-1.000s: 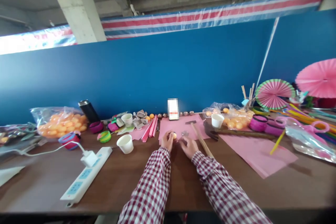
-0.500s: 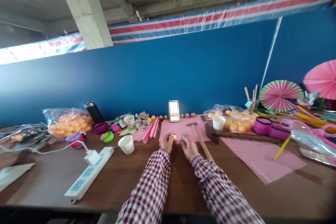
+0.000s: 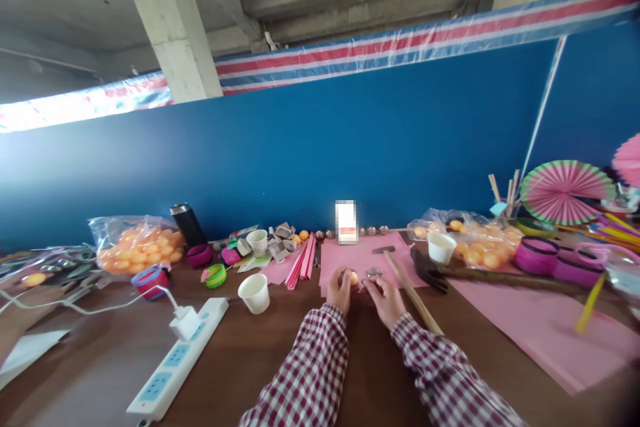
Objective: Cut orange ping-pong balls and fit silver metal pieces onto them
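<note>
My left hand (image 3: pixel 340 290) is closed with its fingertips round a small orange ball (image 3: pixel 354 277), just above the near edge of a pink sheet (image 3: pixel 350 259). To its right, my right hand (image 3: pixel 388 300) has thumb and fingers pinched together; whatever is between them is too small to make out. Just beyond those fingertips is a cluster of small silvery pieces (image 3: pixel 373 272), apparently on the pink sheet. A hammer (image 3: pixel 407 283) with a wooden handle lies right of my right hand, its head on the sheet.
A paper cup (image 3: pixel 254 293) and a white power strip (image 3: pixel 177 360) stand to the left. A bag of orange balls (image 3: pixel 143 247) sits behind them. On the right are another cup (image 3: pixel 442 248), a second hammer-like tool (image 3: pixel 495 278) and pink paper (image 3: pixel 545 327). Someone's arm (image 3: pixel 25 307) shows far left.
The view has shifted, so the table things sit lower and further right. My right hand has drawn slightly right, away from the silvery pieces. My left hand still has the orange ball.
</note>
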{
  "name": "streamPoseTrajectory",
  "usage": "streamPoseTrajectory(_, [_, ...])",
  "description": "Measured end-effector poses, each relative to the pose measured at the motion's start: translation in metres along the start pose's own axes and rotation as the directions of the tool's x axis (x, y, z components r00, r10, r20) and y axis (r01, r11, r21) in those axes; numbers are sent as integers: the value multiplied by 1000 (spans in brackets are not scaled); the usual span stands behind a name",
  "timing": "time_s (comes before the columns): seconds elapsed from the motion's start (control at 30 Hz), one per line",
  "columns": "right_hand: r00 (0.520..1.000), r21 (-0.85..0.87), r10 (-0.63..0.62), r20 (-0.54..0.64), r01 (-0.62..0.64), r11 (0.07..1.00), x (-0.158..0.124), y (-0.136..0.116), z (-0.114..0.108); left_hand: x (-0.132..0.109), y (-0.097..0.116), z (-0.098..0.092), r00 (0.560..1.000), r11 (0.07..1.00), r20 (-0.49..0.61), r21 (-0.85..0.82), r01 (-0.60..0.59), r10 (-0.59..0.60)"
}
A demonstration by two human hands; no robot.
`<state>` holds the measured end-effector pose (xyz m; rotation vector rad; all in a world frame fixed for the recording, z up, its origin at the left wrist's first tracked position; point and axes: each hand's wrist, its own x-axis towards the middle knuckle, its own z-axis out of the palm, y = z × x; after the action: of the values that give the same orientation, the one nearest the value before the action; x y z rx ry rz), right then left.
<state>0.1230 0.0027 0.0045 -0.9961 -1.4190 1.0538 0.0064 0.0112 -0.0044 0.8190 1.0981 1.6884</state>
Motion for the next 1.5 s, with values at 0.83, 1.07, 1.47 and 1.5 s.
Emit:
streamPoseTrajectory(0.83, [999,54,43,25,-44,998,28,7,8,2,14,-11,965,871,127,-416,263,-231])
streamPoseTrajectory(1.07, [995,80,84,54,-88,993,27,2,9,2,13,-11,967,903,159,-354,244,-199])
streamPoseTrajectory(1.47, [992,34,52,116,-56,998,28,0,9,4,5,-13,965,893,203,-384,234,-165])
streamPoseTrajectory(1.5, [992,32,43,119,-47,998,28,0,9,4,5,-13,965,893,206,-384,232,-162])
